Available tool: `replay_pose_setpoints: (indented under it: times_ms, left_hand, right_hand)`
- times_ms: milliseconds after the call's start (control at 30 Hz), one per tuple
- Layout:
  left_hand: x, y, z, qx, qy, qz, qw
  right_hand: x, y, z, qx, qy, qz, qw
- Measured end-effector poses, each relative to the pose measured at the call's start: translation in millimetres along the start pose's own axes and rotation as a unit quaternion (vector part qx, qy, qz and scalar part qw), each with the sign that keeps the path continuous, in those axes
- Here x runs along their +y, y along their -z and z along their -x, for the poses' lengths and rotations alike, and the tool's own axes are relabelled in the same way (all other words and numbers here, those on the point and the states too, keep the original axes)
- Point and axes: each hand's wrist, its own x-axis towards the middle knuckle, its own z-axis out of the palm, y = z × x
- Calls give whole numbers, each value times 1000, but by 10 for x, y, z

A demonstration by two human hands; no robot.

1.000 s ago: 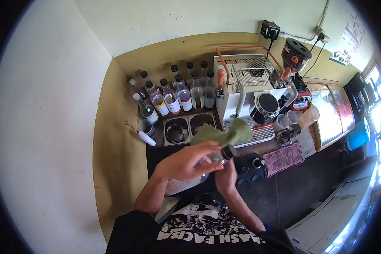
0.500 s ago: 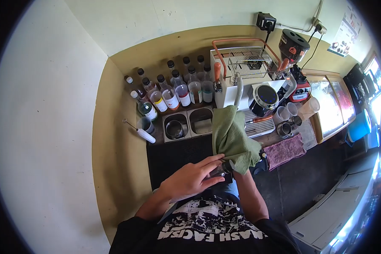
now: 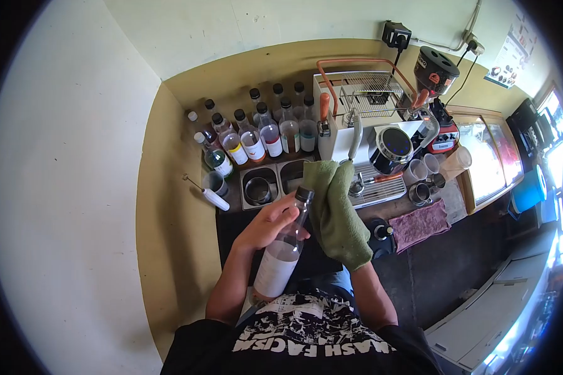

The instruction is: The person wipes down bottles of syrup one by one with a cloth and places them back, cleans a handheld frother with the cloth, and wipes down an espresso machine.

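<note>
My left hand (image 3: pixel 270 224) is wrapped round the neck and shoulder of a clear bottle (image 3: pixel 276 265) with a black cap and a white label. The bottle leans in front of my shirt, its cap pointing up and away from me. A green cloth (image 3: pixel 341 219) covers my right hand, which carries it just right of the bottle cap. The fingers under the cloth are hidden; only the wrist and forearm show below it. Bottle and cloth are close together, and whether they touch near the cap is hard to see.
Several black-capped bottles (image 3: pixel 254 140) stand along the wall behind a metal sink insert (image 3: pixel 261 187). A milk frother (image 3: pixel 214 199) is at the left. An espresso machine (image 3: pixel 338 137), metal pitcher (image 3: pixel 420 195) and purple cloth (image 3: pixel 420 225) are on the right.
The bottle has come out from under my left hand and now shows most of its length, tilted upward. The green cloth has drawn together round my right hand and shifted left.
</note>
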Motion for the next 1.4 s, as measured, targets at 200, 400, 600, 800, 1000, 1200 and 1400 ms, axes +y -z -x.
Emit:
replay_pose_setpoints:
  times_ms: [200,400,600,800,1000,1200,1400]
  left_hand:
    - [-81,95,-67,-2,5,25,1000]
    - [-75,257,97,52,-4,-6,999]
    - [-126,385,266,41,-117,-60,991]
    - [-125,12,171,-23,-135,-375,917]
    - [-159,-34,392,-7,-108,-530,841]
    - [-155,-130,304,14,-203,-579,789]
    - [-105,-170,223,-78,-116,-680,720]
  right_hand:
    - [-242,434,-142,85,113,0,990]
    - [-370,841,-284,140,141,115,973]
    - [-296,896,-275,199,27,106,974]
    - [-473,507,-137,101,-68,-252,960]
    - [-612,411,-149,6,-196,-536,821]
    - [-479,323,-220,-47,-239,-684,688]
    - [-326,248,-344,-32,-288,-690,663]
